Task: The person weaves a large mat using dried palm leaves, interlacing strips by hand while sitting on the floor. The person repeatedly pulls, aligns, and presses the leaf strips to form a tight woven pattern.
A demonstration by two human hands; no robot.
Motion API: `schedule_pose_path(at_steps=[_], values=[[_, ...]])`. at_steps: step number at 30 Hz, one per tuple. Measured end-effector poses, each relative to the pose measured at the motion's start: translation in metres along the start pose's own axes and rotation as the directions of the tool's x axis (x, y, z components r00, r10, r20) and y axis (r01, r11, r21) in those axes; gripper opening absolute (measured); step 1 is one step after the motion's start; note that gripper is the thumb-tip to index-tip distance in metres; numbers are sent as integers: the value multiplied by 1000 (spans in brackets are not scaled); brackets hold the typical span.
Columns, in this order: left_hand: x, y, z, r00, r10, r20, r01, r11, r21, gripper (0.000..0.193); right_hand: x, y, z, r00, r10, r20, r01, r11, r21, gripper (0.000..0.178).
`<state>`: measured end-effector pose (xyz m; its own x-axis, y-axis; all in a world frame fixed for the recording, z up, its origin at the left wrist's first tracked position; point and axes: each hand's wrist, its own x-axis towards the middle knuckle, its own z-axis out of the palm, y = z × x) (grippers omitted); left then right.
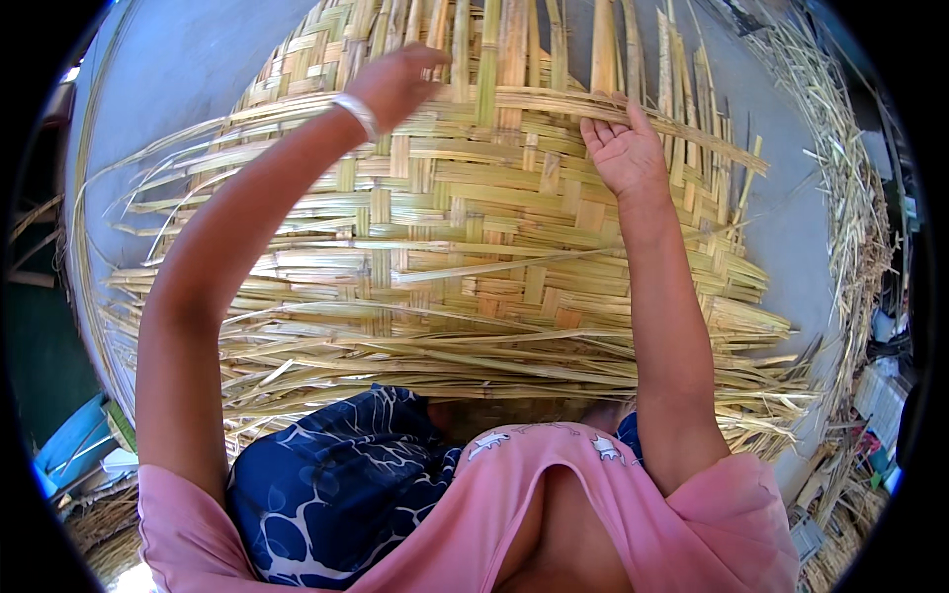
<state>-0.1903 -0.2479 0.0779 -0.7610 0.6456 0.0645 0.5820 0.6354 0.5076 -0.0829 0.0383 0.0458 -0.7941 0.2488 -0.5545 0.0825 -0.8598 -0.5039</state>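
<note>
A large woven mat point(455, 208) of split cane spreads before me, its weave tight in the middle and loose at the edges. My right hand point(628, 158), palm up, has its fingers and thumb around a bundle of long crosswise strips point(544, 102) at the mat's far part. My left hand point(393, 91), with a white bangle point(358, 114) at the wrist, is over the far left part of the weave. Its thumb and fingers look apart, close to the standing lengthwise strips point(489, 49); the fingertips are slightly blurred.
Loose strip ends point(148, 208) stick out left of the mat over the grey floor point(178, 79). More loose strips point(494, 361) lie across the near side, by my lap. A long heap of cane scraps point(840, 198) runs along the right. Blue items point(74, 445) are at the lower left.
</note>
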Motion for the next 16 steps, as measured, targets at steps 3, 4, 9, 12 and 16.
schedule_pose_path(at_steps=[3, 4, 9, 12, 16], values=[[26, 51, 36, 979, 180, 92, -185, 981, 52, 40, -4, -13, -4, 1000, -20, -12, 20, 999, 27, 34], [36, 61, 44, 977, 117, 181, -118, 993, -6, 45, -4, -15, -6, 1000, -18, -13, 19, 999, 28, 38], [69, 77, 51, 936, -99, 339, 91, 995, 40, 40, 0, -25, -8, 986, -4, 164, 32, 985, -167, 48], [69, 91, 46, 927, -189, 324, 182, 982, 51, 32, 19, -41, -2, 978, 52, 203, 10, 955, -296, 58], [66, 95, 49, 916, -298, 269, 307, 952, 9, 30, 42, -55, 20, 984, 4, 178, 101, 810, -578, 80]])
